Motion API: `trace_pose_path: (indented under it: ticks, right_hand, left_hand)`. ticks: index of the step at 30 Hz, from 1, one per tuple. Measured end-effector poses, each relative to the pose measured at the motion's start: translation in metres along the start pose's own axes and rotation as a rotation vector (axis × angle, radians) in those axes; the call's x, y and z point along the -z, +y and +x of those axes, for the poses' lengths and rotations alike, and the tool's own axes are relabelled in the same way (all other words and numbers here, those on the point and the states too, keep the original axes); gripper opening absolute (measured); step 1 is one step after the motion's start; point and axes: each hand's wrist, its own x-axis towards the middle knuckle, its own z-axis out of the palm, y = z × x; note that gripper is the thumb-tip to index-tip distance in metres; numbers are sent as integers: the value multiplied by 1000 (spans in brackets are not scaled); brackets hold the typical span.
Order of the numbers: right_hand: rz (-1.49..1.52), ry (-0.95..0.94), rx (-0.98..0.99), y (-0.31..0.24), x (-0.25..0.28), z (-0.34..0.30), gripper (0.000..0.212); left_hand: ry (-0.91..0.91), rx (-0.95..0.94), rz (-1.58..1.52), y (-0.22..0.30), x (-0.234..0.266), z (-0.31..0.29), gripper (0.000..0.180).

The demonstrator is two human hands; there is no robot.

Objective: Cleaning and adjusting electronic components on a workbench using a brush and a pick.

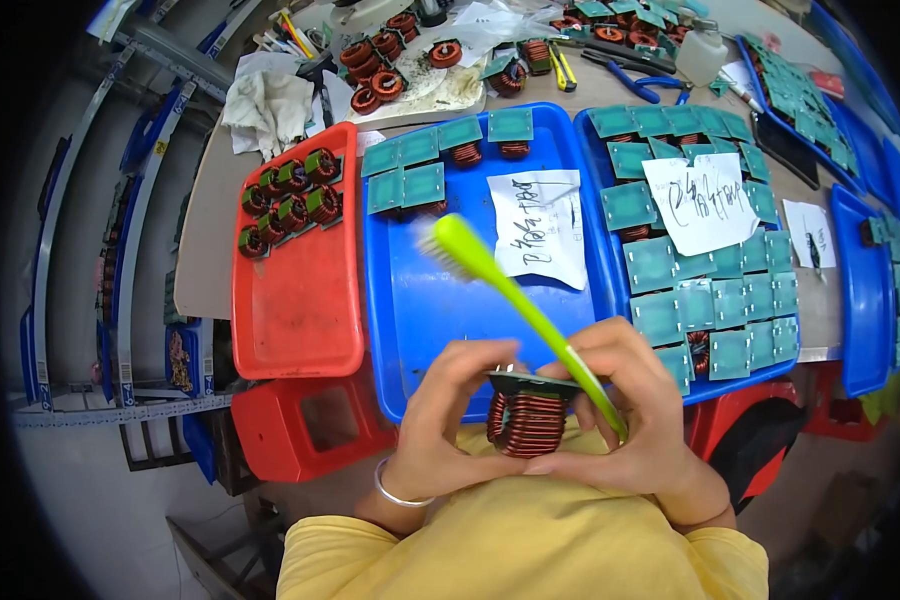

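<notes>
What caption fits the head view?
Left hand and right hand around a wound coil, the right also gripping a green brush.

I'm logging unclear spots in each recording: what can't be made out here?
All in the head view:
- Bristles of the green brush: blurred.
- Far side of the held coil: hidden behind its near windings.
- Whatever lies beneath the large paper on the green boards: covered by it.
- Yellow shirt: cut off by the bottom edge.

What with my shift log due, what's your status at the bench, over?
Left hand gripping copper-coloured coil, green board attached. Right hand holding green brush. Brush partly hiding the blue tray from view.
</notes>
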Motion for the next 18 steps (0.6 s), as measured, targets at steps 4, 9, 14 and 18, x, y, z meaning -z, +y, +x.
trace_pose_path:
  ticks: [4,9,14,18]
  right_hand:
    - [-144,-18,63,-9,18,6,39]
    - [-519,-194,92,-21,44,-2,17]
    - [-749,68,79,-22,45,2,14]
    - [-596,88,117,-6,36,4,13]
  left_hand:
    - [9,-43,152,-6,-1,-2,65]
    - [86,-103,301,-9,6,-2,61]
    - [288,-45,182,-14,6,-6,63]
    - [235,-39,-123,-16,10,-14,71]
